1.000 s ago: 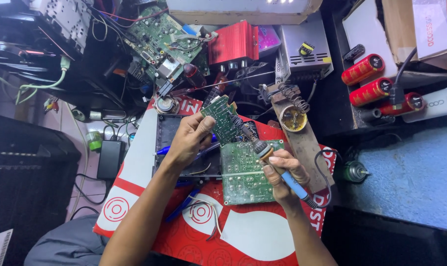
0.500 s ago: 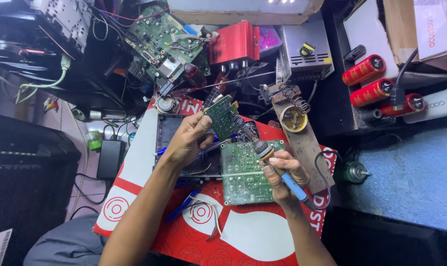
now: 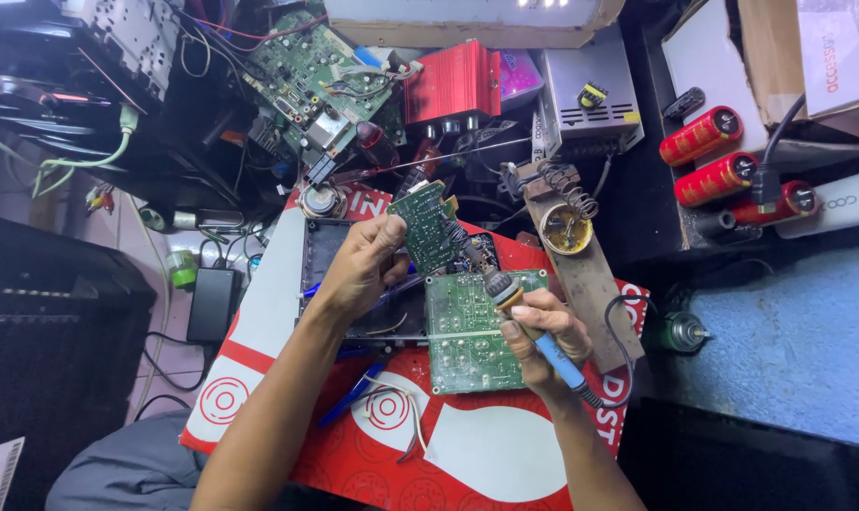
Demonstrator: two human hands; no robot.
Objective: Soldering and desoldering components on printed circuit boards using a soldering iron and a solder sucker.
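My left hand (image 3: 361, 263) grips a small green circuit board (image 3: 429, 227) and holds it tilted up above the work surface. My right hand (image 3: 541, 338) is closed around a soldering iron (image 3: 516, 312) with a blue handle, its tip pointing up toward the lower edge of the small board. A larger green circuit board (image 3: 472, 331) lies flat on the red and white mat (image 3: 467, 454) just under both hands.
A wooden soldering stand (image 3: 581, 270) with a coil and a round tin lies right of the boards. Behind are a red finned unit (image 3: 451, 85), a grey power supply (image 3: 590, 99), another green board (image 3: 320, 71) and three red capacitors (image 3: 723, 166). A black adapter (image 3: 212, 303) sits at left.
My left hand has tilted the small board up and shifted it slightly right. The soldering iron tip has stayed close to the board's lower edge.
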